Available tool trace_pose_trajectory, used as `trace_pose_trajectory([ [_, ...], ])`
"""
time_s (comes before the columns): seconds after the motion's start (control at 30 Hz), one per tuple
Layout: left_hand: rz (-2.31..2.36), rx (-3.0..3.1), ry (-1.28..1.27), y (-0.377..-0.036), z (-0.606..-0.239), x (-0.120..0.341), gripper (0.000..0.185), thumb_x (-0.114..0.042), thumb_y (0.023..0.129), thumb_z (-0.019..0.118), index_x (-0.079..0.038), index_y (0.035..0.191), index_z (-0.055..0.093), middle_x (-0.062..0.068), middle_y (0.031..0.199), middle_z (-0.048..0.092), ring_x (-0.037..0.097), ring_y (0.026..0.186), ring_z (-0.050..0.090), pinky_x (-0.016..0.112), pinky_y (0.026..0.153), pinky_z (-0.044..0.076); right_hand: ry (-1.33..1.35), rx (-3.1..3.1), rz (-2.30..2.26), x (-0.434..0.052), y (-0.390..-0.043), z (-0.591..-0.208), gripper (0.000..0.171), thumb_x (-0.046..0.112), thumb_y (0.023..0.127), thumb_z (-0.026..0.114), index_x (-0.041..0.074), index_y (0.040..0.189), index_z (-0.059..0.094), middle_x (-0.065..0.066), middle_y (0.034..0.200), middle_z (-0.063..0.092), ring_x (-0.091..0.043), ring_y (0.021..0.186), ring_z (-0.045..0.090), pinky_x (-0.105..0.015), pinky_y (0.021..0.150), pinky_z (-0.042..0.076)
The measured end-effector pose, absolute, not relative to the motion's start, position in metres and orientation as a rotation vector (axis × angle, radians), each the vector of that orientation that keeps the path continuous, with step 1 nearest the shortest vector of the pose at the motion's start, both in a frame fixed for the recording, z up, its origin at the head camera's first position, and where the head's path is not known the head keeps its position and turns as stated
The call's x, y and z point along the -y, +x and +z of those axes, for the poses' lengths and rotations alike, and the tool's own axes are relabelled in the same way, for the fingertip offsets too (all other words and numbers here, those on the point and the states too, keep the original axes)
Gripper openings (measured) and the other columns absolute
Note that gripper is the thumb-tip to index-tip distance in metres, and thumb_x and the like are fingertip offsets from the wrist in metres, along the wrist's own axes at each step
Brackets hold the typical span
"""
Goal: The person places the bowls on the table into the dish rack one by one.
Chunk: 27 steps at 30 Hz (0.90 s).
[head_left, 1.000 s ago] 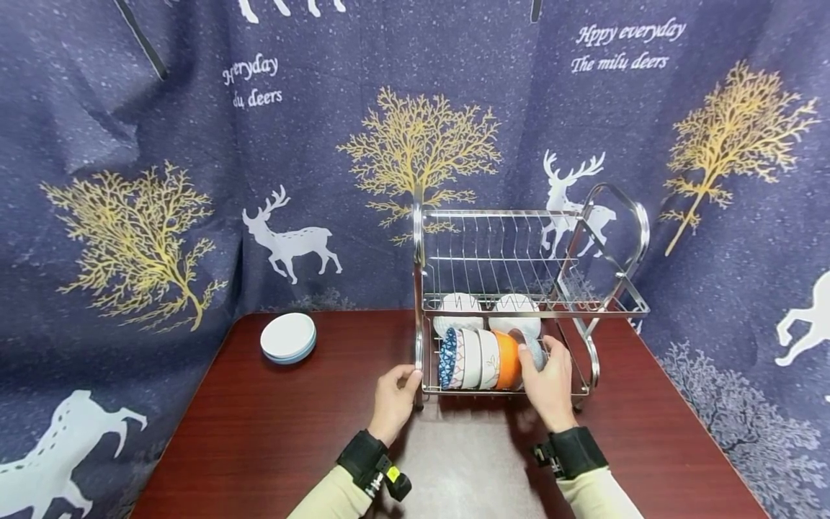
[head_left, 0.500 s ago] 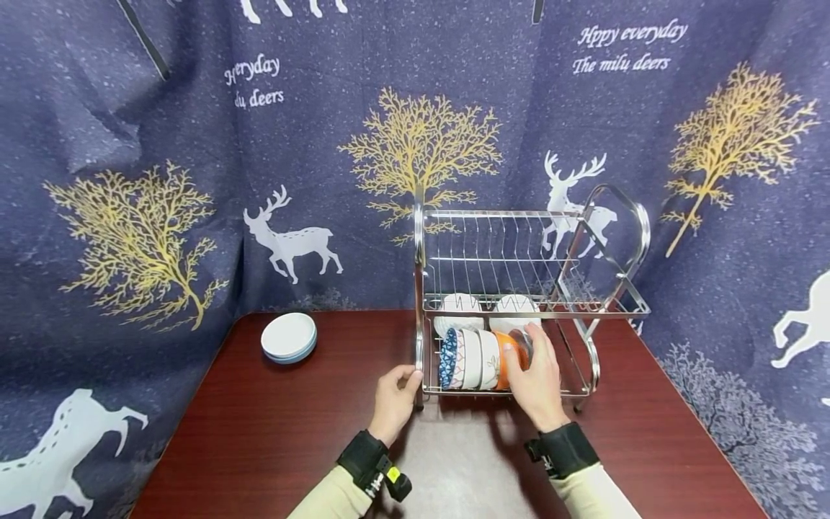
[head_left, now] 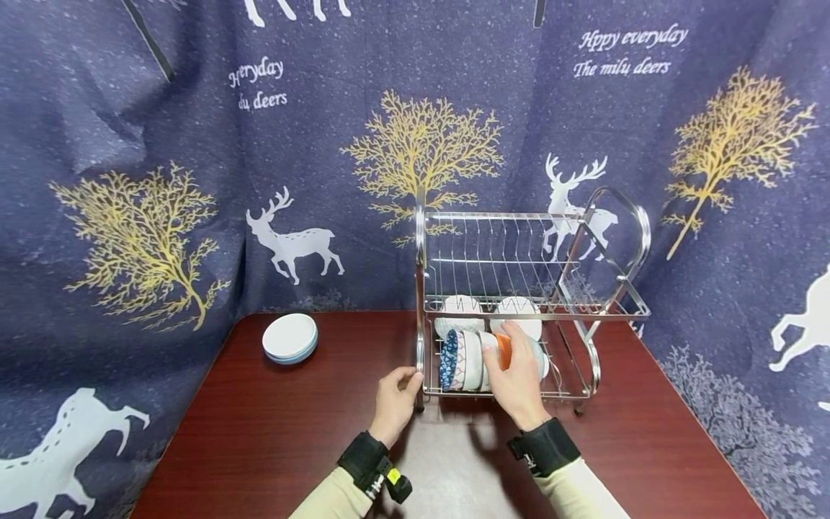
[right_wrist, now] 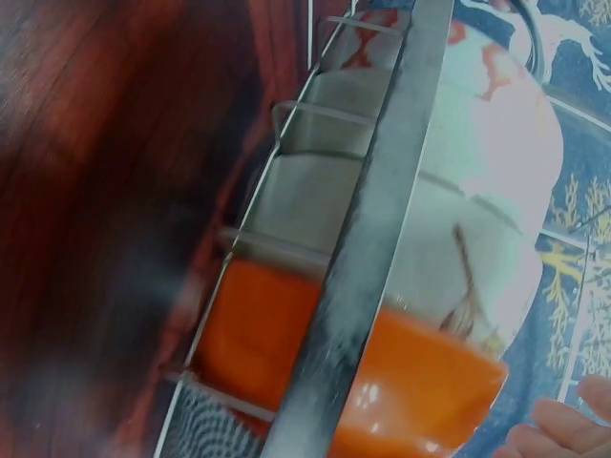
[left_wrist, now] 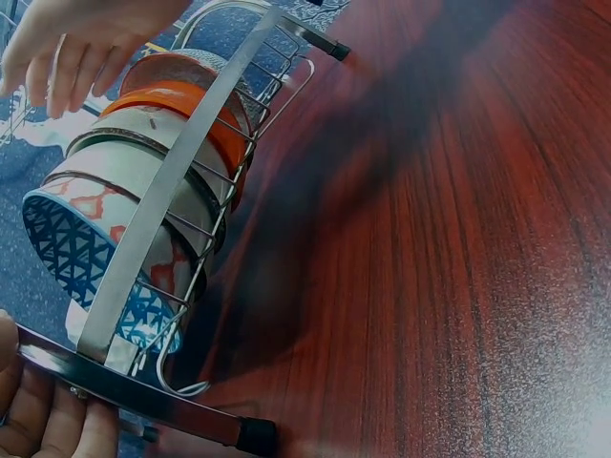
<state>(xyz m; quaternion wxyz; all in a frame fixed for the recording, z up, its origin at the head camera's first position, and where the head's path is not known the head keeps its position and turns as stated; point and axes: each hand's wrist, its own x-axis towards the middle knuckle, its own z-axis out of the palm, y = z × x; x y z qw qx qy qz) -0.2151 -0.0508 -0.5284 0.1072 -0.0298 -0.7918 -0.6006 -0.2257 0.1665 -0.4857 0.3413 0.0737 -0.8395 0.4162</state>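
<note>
A two-tier metal dish rack (head_left: 506,316) stands on the table. My left hand (head_left: 395,404) holds its front left post, fingers curled behind the metal in the left wrist view. Nested on their sides along the lower tier's front are a blue-patterned bowl (head_left: 448,360), white bowls (head_left: 472,362), an orange bowl (right_wrist: 415,382) and a grey-blue bowl (head_left: 540,358). Over this row is my right hand (head_left: 516,378), overlapping the orange and white bowls in the head view. The left wrist view shows its fingers (left_wrist: 91,72) loosely extended beside the bowls, holding nothing.
Two white bowls (head_left: 459,308) rest behind the row on the lower tier. The upper tier carries wire slots (head_left: 493,245). A small stack of white and blue dishes (head_left: 289,335) sits at the table's back left. A deer-print cloth (head_left: 292,158) hangs behind.
My right hand has moved left along the row, from the grey-blue bowl to over the orange and white ones. My left hand stays on the post.
</note>
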Motion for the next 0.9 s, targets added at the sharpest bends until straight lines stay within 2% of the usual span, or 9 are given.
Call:
trace_pose_trajectory([
  [0.33, -1.786, 2.312, -0.058, -0.214, -0.531, 0.050, 0.015, -0.012, 0.090, 0.066, 0.000, 0.099, 0.069, 0.009, 0.090, 0.069, 0.020, 0.082, 0.064, 0.028, 0.072, 0.052, 0.236, 2.224, 1.135, -0.148, -0.224, -0.481, 0.054, 0.017, 0.087, 0.067, 0.002, 0.134, 0.048, -0.015, 0.139, 0.046, -0.029, 0.128, 0.042, -0.045, 0.103, 0.035],
  [0.67, -1.812, 2.315, -0.011, -0.213, -0.528, 0.050, 0.017, -0.013, 0.089, 0.068, 0.000, 0.100, 0.070, 0.009, 0.090, 0.070, 0.017, 0.080, 0.064, 0.028, 0.071, 0.052, 0.362, 2.185, 1.111, -0.131, -0.226, -0.482, 0.050, 0.022, 0.087, 0.066, 0.000, 0.130, 0.052, -0.017, 0.134, 0.051, -0.034, 0.127, 0.043, -0.047, 0.105, 0.031],
  [0.9, -1.849, 2.304, 0.018, -0.212, -0.530, 0.050, 0.018, -0.013, 0.088, 0.069, 0.000, 0.100, 0.070, 0.009, 0.089, 0.070, 0.016, 0.079, 0.064, 0.027, 0.071, 0.051, 0.401, 2.192, 1.132, -0.117, -0.227, -0.484, 0.048, 0.021, 0.087, 0.066, 0.006, 0.130, 0.052, -0.014, 0.133, 0.052, -0.028, 0.124, 0.046, -0.045, 0.103, 0.034],
])
